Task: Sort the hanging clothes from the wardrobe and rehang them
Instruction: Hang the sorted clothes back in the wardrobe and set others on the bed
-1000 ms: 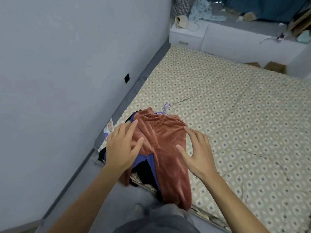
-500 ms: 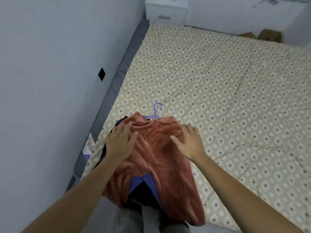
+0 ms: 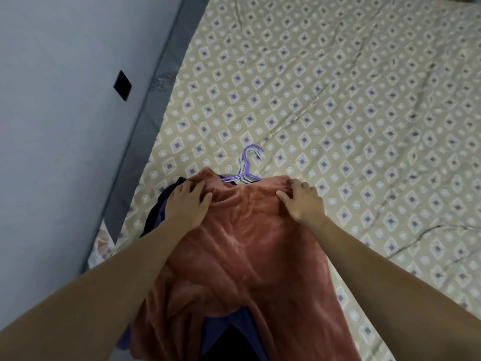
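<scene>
- Head view: a pile of clothes lies at the bed (image 3: 338, 100) edge near the wall (image 3: 52, 126), with a rust top (image 3: 242, 251) uppermost and dark garments (image 3: 158, 204) under it.
- Purple hanger (image 3: 247, 165) hooks poke out beyond the collar.
- Left hand (image 3: 186, 204) rests on the left shoulder, fingers curled into the cloth, probably pinching it.
- Right hand (image 3: 303, 201) rests on the right shoulder, fingers bent over the edge.
- To do it well: take both shoulders evenly and lift only the top layer, so the hangers don't tangle.
</scene>
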A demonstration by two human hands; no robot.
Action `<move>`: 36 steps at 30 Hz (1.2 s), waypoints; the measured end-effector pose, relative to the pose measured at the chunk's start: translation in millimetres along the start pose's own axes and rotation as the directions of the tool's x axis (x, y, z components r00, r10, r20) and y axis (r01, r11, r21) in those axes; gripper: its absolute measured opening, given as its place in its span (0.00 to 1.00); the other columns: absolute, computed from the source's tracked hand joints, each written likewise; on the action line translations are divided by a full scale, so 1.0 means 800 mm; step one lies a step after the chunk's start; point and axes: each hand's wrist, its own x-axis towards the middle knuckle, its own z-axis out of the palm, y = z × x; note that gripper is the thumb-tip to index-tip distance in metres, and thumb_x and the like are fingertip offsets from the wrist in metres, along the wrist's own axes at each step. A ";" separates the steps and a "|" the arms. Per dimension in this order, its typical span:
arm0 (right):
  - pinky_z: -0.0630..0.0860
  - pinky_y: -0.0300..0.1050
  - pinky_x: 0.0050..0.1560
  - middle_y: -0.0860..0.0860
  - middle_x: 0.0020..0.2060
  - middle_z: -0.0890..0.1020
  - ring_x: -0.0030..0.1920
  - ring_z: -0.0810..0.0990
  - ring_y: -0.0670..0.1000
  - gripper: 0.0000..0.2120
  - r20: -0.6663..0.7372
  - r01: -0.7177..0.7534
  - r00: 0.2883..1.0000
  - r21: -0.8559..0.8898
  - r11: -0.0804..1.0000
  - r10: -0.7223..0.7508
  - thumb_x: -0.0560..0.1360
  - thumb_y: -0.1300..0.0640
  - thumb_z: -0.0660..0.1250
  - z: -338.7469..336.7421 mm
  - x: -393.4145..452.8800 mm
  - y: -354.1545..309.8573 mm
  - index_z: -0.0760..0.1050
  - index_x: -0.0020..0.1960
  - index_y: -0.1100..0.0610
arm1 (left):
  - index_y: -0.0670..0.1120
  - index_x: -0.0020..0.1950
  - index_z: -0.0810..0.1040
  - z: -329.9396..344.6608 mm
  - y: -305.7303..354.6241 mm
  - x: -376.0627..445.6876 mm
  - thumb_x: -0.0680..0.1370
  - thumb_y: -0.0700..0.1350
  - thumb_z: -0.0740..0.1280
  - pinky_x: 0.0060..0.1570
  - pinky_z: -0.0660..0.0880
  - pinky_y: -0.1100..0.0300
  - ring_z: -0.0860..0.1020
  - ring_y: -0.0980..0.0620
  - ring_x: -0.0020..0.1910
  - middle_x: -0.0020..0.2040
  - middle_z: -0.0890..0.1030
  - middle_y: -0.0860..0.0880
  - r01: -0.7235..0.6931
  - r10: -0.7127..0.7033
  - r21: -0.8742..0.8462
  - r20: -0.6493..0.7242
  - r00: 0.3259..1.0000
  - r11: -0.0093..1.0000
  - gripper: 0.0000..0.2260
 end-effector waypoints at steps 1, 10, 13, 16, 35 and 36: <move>0.71 0.63 0.67 0.57 0.68 0.73 0.69 0.70 0.63 0.31 -0.012 -0.008 1.000 0.004 1.000 0.008 0.81 0.33 0.59 0.002 0.000 -0.001 0.65 0.74 0.53 | 0.53 0.82 0.63 0.004 -0.001 0.000 0.85 0.62 0.54 0.78 0.59 0.44 0.61 0.39 0.79 0.82 0.62 0.43 -0.008 0.008 0.007 -0.006 1.000 1.000 0.27; 0.66 0.60 0.72 0.39 0.47 0.83 0.54 0.80 0.48 0.17 -0.059 -0.006 0.997 0.486 0.874 0.040 0.77 0.29 0.62 -0.040 -0.060 0.013 0.75 0.52 0.42 | 0.54 0.82 0.63 -0.024 0.006 -0.039 0.85 0.61 0.56 0.72 0.66 0.41 0.65 0.39 0.76 0.78 0.67 0.44 -0.062 0.052 -0.124 -0.076 0.996 0.990 0.25; 0.69 0.61 0.69 0.38 0.39 0.82 0.49 0.80 0.44 0.14 -0.143 0.072 0.990 0.513 0.855 0.002 0.76 0.32 0.67 -0.073 -0.099 0.025 0.77 0.50 0.41 | 0.54 0.78 0.68 -0.057 0.018 -0.070 0.83 0.65 0.51 0.69 0.71 0.41 0.72 0.39 0.69 0.70 0.75 0.45 -0.146 0.124 -0.163 -0.135 0.983 0.976 0.27; 0.72 0.60 0.67 0.38 0.37 0.82 0.45 0.80 0.41 0.13 -0.221 0.125 0.975 0.519 0.845 -0.008 0.73 0.33 0.71 -0.124 -0.153 0.041 0.77 0.50 0.39 | 0.53 0.77 0.69 -0.098 0.044 -0.107 0.84 0.64 0.53 0.68 0.70 0.46 0.73 0.44 0.66 0.66 0.77 0.49 -0.241 0.213 -0.170 -0.169 0.962 0.955 0.26; 0.75 0.48 0.59 0.42 0.52 0.82 0.54 0.80 0.45 0.23 -0.689 0.171 0.715 0.341 0.924 0.121 0.75 0.31 0.63 -0.402 -0.667 0.177 0.79 0.61 0.45 | 0.61 0.55 0.80 -0.397 0.354 -0.433 0.75 0.68 0.63 0.43 0.76 0.54 0.84 0.52 0.46 0.45 0.85 0.58 -0.853 0.749 -0.061 -0.448 0.487 0.518 0.16; 0.75 0.49 0.59 0.42 0.52 0.81 0.54 0.79 0.45 0.22 -0.725 0.156 0.670 0.347 0.925 0.160 0.76 0.31 0.63 -0.403 -0.694 0.179 0.78 0.60 0.45 | 0.61 0.55 0.81 -0.407 0.372 -0.452 0.75 0.68 0.63 0.43 0.76 0.54 0.84 0.50 0.47 0.45 0.86 0.58 -0.875 0.769 -0.026 -0.464 0.439 0.484 0.17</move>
